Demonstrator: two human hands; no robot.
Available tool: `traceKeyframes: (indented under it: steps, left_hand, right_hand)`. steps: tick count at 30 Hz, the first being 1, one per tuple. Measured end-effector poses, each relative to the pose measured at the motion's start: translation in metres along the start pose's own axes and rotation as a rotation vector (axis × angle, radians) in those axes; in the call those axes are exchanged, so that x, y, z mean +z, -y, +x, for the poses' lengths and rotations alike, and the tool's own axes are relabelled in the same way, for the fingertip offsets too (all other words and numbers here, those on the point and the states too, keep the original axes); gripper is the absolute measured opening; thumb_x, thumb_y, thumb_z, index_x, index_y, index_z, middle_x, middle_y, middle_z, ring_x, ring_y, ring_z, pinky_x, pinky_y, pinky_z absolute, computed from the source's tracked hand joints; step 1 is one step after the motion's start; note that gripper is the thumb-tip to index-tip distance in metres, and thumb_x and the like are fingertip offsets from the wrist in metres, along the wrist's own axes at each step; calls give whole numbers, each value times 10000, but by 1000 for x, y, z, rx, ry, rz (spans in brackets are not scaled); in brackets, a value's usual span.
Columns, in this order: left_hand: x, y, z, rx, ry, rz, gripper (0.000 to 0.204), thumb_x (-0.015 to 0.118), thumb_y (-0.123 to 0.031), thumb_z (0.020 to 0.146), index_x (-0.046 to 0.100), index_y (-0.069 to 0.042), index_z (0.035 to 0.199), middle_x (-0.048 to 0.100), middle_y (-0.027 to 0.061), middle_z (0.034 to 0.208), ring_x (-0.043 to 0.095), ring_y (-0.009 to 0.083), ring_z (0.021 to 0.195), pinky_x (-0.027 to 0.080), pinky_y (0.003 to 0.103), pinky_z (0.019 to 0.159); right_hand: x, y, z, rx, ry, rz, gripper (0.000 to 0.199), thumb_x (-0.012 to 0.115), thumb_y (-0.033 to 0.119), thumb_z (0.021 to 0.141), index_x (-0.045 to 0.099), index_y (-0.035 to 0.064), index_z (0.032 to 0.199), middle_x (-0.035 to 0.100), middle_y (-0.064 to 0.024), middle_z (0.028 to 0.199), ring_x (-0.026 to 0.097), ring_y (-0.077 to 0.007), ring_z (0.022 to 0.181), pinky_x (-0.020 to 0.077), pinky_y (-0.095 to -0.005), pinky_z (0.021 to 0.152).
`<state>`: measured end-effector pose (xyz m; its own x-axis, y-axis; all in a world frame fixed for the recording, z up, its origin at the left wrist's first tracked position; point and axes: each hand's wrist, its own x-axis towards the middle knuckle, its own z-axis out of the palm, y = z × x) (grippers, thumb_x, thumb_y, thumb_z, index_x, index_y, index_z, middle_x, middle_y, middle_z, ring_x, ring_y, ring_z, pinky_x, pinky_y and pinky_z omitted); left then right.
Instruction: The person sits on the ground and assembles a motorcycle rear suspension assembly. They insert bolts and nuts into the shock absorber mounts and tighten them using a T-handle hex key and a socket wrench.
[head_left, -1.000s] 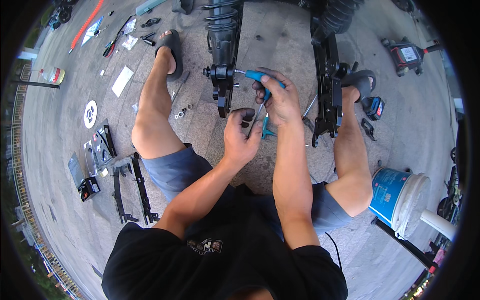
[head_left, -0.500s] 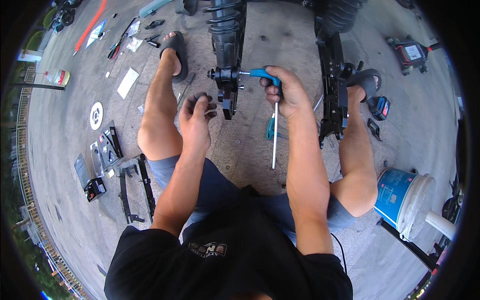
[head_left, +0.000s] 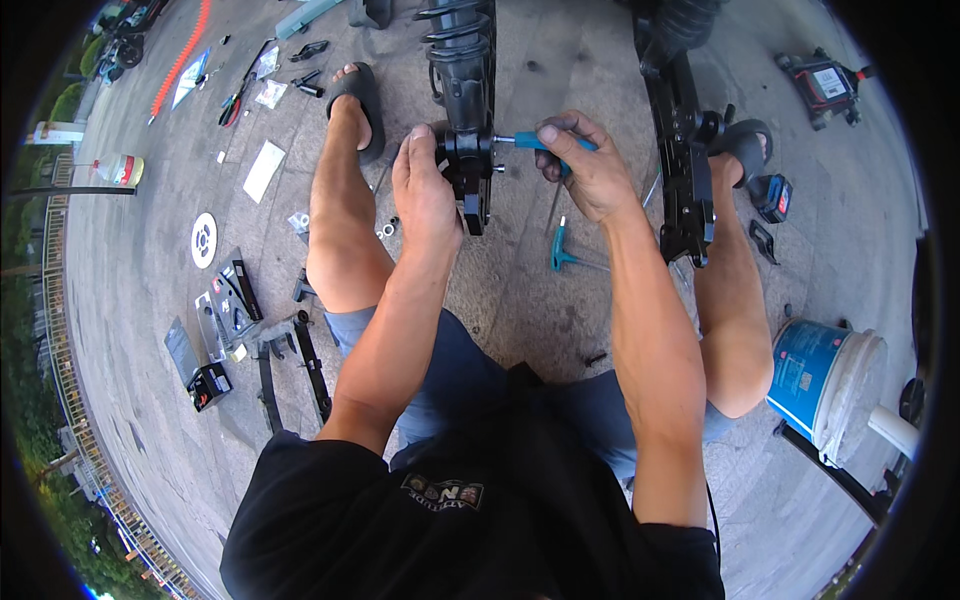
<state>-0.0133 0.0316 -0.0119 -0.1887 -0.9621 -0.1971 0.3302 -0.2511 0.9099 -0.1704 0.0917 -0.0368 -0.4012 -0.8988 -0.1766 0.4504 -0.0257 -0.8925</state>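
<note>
I sit on a paved floor with a black shock absorber and its clamp [head_left: 468,150] standing between my legs. My left hand [head_left: 425,195] presses against the left side of the clamp. My right hand [head_left: 585,165] is closed around the blue handle of a T-shaped wrench [head_left: 525,141] whose shaft enters the clamp from the right. A second blue-handled wrench [head_left: 560,250] lies on the floor below my right hand. A black frame part [head_left: 690,170] stands upright beside my right leg.
A blue and white bucket [head_left: 825,380] lies by my right knee. Black metal parts and small boxes [head_left: 225,310] lie to the left, with a white disc [head_left: 203,238], papers and pliers farther off. A red jack [head_left: 825,85] is at the upper right.
My left hand rose from my lap to the clamp. A long wrench that my right hand also held a moment ago now lies on the floor. My right hand stays on the blue handle.
</note>
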Motion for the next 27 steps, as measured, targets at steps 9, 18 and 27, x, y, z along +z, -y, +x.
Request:
traceKeyframes:
  steps: [9,18,27]
  left_hand:
    - [-3,19,11,62,17,-21,293,410,-319,996,536,-57,1030,570,37,853,586,123,760,497,272,658]
    - [-11,27,18,118,53,113,352,329,-332,1020,498,-38,1114,562,60,945,604,132,815,521,276,722]
    - [-5,22,15,118,64,94,296,302,-285,1023,486,-55,1004,496,34,864,517,106,759,475,264,678]
  right_hand:
    - [12,14,-8,126,-131,78,217,709,214,838,574,46,816,541,-48,597,434,-65,442,268,-207,364]
    - [35,-11,-2,-201,-546,-70,253,667,183,852,507,78,685,506,-38,532,401,-81,370,258,-224,336]
    - [26,3,1,66,-442,7,298,656,198,834,511,38,630,508,-33,535,455,-106,442,329,-264,422]
